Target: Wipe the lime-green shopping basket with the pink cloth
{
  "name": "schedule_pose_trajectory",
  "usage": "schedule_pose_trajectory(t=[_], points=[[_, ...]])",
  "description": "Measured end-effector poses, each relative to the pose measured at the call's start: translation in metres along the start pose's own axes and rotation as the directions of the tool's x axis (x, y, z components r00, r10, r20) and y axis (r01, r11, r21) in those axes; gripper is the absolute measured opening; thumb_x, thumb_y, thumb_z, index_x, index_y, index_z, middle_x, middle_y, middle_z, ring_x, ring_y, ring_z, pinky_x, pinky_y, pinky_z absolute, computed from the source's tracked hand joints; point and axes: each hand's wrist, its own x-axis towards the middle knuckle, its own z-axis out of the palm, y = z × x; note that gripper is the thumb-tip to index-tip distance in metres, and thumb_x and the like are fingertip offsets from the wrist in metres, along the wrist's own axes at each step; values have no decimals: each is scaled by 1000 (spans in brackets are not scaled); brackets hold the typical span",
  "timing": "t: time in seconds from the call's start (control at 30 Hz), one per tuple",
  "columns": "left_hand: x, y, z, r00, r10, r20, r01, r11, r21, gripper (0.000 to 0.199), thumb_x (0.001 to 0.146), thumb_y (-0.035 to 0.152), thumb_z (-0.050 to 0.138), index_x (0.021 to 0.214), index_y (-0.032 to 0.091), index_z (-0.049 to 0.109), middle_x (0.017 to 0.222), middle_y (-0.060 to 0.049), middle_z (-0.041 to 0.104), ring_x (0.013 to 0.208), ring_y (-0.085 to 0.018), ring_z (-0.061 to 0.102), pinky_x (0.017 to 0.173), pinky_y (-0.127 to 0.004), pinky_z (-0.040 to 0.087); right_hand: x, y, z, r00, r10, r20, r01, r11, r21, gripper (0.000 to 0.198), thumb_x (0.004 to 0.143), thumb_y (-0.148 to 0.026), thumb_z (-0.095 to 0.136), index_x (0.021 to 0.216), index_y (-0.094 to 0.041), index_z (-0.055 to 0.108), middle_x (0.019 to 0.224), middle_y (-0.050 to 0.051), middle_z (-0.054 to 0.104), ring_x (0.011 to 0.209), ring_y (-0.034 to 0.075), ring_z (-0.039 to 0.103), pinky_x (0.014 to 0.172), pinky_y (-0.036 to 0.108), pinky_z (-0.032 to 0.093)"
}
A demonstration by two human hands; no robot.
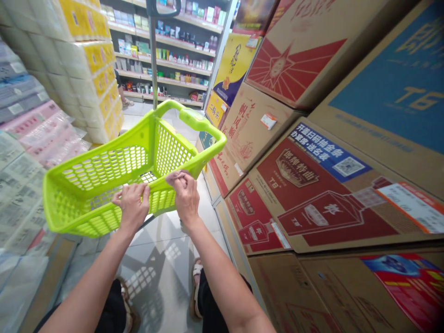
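A lime-green plastic shopping basket (104,185) with perforated sides stands tilted in front of me, and no goods show in it. My left hand (133,206) is closed over its near rim, fingers hooked to the inside. Further right on the same rim, my right hand (187,199) is closed on a small greyish-pink cloth (176,175) and presses it against the plastic. The basket's moulded green handle (194,119) rises at its right end. Behind it stands a grey pole (153,64) with a dark loop grip at the top.
Stacked liquor cartons (319,194) wall in the right side. Tissue packs (79,69) and pink wrapped packs (45,129) are piled on the left. Shelves of toiletries (183,60) stand ahead. Another person's foot (127,102) shows past the tissue stack. Pale tiles (166,263) floor the narrow aisle.
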Motion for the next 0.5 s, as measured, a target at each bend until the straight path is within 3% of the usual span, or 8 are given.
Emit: schedule_pose_trajectory(t=[0.07,0.17,0.23,0.37,0.5], points=[[0,-1,-1,1000,-5,10,5,1000,-9,35,96,38,34,103,24,66,98,-5,69,104,-23,52,94,-42,18,1,3,-2,999,-22,-34,22,1000,18,30,96,-17,45,115,-28,65,117,6,56,103,17,50,84,25,47],[-2,-2,-4,1000,10,19,-10,1000,-22,34,95,37,35,102,24,66,102,-5,69,106,-24,52,94,-43,19,11,16,-11,957,151,-247,-142,988,53,36,95,-13,42,123,-23,62,115,10,53,109,20,50,89,31,49],[-4,-2,-5,999,28,18,-28,999,-21,34,96,38,36,102,25,66,102,-5,70,106,-23,52,95,-43,19,19,20,-19,927,208,-313,-191,978,83,40,93,-11,42,128,-22,59,115,11,51,113,22,48,92,35,49],[-10,-1,-5,999,44,7,-44,999,-8,33,96,38,36,101,25,66,97,-5,70,103,-23,54,95,-44,19,19,3,-22,972,159,-172,-151,987,55,45,93,-11,44,131,-28,58,111,10,52,109,21,49,90,34,50],[-14,-4,-4,995,96,9,-96,995,4,33,96,37,37,105,24,65,102,-6,70,105,-24,55,95,-44,20,8,-12,-15,998,18,-62,-18,1000,3,45,92,-12,48,131,-33,58,106,8,54,103,19,50,86,29,50]])
